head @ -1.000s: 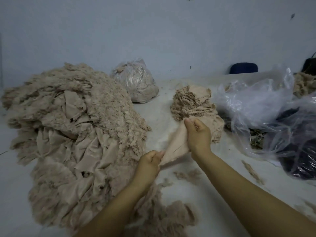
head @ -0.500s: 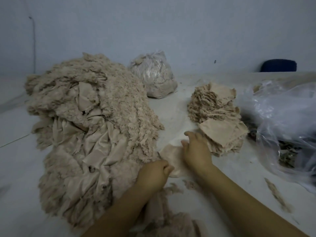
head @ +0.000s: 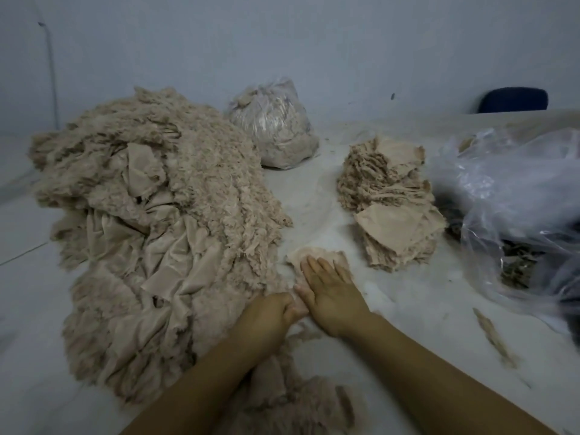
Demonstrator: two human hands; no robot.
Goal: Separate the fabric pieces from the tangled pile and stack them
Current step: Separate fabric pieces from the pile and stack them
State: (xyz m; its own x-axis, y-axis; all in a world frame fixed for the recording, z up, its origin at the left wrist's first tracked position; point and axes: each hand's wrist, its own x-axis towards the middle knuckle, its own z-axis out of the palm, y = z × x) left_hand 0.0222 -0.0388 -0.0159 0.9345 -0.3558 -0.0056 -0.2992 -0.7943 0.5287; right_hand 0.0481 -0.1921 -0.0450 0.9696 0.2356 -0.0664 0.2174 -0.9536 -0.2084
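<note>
The stack (head: 392, 211) is the reference point here. The tangled pile (head: 163, 240) is spread well to its left, a tied bag (head: 274, 127) is parked behind it to the left, and a loose plastic bag (head: 514, 196) is bunched just right of it. A single fabric piece (head: 317, 257) is laid flat in front of it, slightly left.
</note>
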